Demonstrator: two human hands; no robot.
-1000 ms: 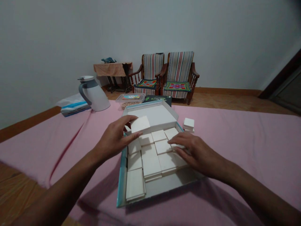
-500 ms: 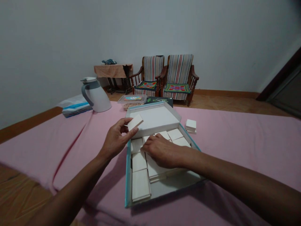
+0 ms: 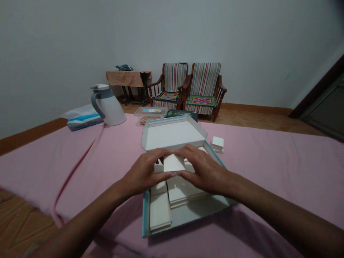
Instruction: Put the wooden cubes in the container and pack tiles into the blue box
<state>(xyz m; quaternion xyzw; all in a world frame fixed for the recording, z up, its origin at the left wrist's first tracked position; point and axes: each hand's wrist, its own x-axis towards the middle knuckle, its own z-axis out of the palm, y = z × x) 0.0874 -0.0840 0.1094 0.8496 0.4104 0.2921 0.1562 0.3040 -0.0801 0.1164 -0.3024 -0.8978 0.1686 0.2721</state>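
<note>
Both hands meet above an open light-blue box (image 3: 146, 215) and grip a small stack of square white tiles (image 3: 173, 163) between them. My left hand (image 3: 146, 170) pinches the stack from the left, thumb at the near edge and fingers at the far one. On the right side my right hand (image 3: 205, 172) does the same. Inside the box, several white tiles lie in stacks, among them a rectangular stack (image 3: 160, 210) in the near left corner and a larger one (image 3: 185, 191) beside it. The hands hide the tiles farther back.
A short pile of white tiles (image 3: 217, 143) sits on the pink cloth (image 3: 268, 172) right of the box. Behind the box are a clear container (image 3: 151, 114) and a dark box (image 3: 182, 114). A white jug (image 3: 113, 109) and a blue-white pack (image 3: 84, 122) stand at the left.
My right hand has lifted out of the box to join the left one. The left hand has moved right and nearer with its tile, and both hands now hold the stack together.
</note>
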